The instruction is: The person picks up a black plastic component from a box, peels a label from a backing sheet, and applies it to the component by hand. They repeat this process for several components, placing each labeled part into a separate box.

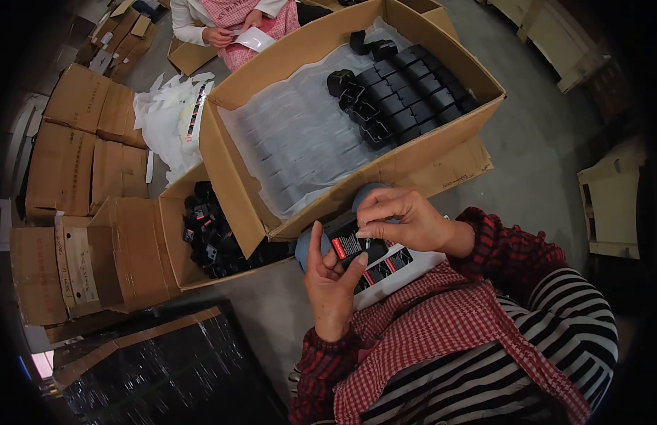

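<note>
My left hand point(330, 289) is closed around a small black plastic part point(364, 248) that bears a black label with red and white print point(347, 245). Thumb and fingers grip the part from its near and left sides. My right hand point(408, 221) is in a pinch right over the part, its fingertips at the label's upper right; what they pinch is too small to make out. Under both hands, on my lap, lies a white sheet of labels point(412, 275) with black and red stickers.
A large carton point(357, 172) ahead holds rows of black parts point(413, 88) and translucent sheeting point(293, 134). Left of it, a smaller carton point(174, 241) contains loose black parts point(204, 234). Stacked boxes point(66, 163) stand farther left. Across from me sits another person point(254, 18) holding a white sheet.
</note>
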The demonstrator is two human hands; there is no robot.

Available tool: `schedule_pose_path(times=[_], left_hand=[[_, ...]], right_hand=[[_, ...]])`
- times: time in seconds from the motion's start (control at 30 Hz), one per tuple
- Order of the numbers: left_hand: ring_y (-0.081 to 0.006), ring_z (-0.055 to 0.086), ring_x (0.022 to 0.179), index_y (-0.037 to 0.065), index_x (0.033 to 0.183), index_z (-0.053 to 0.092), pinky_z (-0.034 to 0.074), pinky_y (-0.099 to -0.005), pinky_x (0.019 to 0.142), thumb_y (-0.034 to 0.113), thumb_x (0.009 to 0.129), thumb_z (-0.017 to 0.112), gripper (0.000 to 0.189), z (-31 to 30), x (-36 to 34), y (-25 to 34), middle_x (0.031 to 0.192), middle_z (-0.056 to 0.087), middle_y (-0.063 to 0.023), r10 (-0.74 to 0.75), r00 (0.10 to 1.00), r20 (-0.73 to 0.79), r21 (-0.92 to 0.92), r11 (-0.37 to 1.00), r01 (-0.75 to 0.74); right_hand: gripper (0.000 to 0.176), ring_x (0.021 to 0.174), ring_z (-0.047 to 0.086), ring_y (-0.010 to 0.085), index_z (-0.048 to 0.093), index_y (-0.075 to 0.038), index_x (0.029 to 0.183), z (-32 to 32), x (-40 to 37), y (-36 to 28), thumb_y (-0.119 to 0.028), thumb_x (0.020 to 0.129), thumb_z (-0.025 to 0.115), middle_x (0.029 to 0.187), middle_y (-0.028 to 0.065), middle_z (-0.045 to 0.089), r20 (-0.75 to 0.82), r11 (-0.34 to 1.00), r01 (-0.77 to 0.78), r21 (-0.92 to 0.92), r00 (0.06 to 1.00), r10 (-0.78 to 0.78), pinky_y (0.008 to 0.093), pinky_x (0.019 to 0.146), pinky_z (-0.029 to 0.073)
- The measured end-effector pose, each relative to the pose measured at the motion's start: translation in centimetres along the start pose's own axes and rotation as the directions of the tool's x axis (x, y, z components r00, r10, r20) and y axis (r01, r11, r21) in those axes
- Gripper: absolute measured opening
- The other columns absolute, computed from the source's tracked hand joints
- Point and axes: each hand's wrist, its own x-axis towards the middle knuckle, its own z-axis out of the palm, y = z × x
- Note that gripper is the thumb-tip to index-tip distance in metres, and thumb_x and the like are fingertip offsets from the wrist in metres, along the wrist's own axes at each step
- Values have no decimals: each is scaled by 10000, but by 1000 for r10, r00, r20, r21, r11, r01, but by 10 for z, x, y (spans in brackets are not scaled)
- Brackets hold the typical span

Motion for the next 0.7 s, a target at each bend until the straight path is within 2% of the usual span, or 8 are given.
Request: schedule_pose_path(times=[0.53, 0.7], left_hand=[[-142, 604, 998, -3, 1470, 119, 488, -276, 876, -94, 839, 609, 804, -1, 2, -1, 1132, 634, -135, -5, 1000, 4, 0, 1000, 5], [-144, 607, 998, -7, 1469, 120, 492, -279, 874, -94, 837, 610, 805, -1, 3, -2, 1131, 634, -135, -4, 1000, 14, -10, 1000, 4]], right_hand=[[80, 628, 550, 56, 691, -7, 905, 0, -1, 3, -30, 829, 692, 920, 60, 581, -32, 999, -30, 42, 999, 32, 182, 501, 451], [81, 631, 551, 56, 691, -7, 903, 1, -1, 4, -35, 827, 695, 913, 60, 583, -13, 1000, -7, 0, 1000, 7, 183, 500, 447]])
